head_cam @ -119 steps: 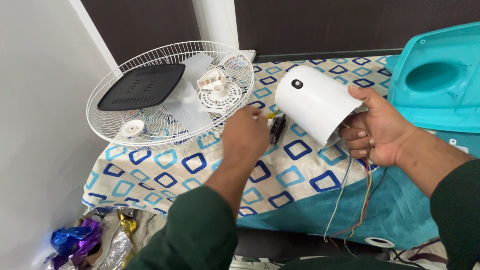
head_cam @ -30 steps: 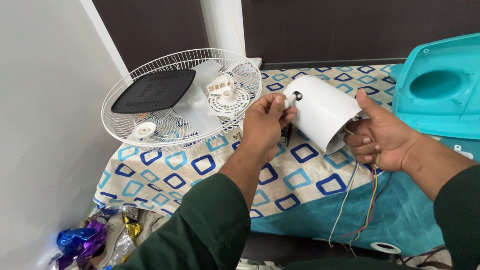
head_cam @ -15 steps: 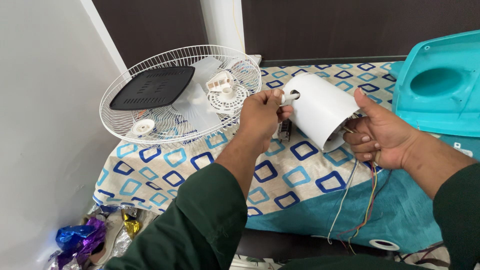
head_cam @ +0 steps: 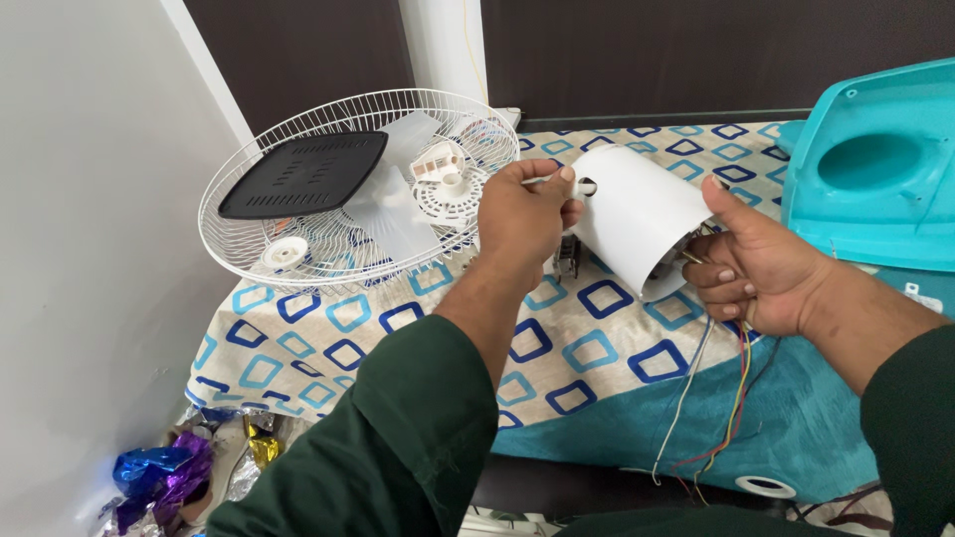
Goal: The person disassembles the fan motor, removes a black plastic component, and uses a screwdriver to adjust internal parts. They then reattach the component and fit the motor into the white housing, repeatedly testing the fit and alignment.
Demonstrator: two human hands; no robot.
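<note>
Coloured wires (head_cam: pixel 731 398) dangle off the patterned bedsheet (head_cam: pixel 597 348) nearest me. My right hand (head_cam: pixel 756 264) cups the open end of the white motor housing (head_cam: pixel 637 219), held just above the sheet. My left hand (head_cam: pixel 522 214) pinches a thin tool (head_cam: pixel 542 180) at its closed end. Beyond, the wire fan guard (head_cam: pixel 348 189) holds a black cover (head_cam: pixel 303 174); a teal base (head_cam: pixel 875 169) lies to the right.

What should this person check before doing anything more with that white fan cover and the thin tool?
1. Right hand grips white motor cover firmly: ok.
2. Left hand holds thin tool at the cover's dark hole: ok.
3. Tool tip seated inside the hole: cannot tell.
4. Coloured wires hanging free, untangled: ok.
5. Fan grille fully supported: not ok, it overhangs the patterned cloth.
</note>
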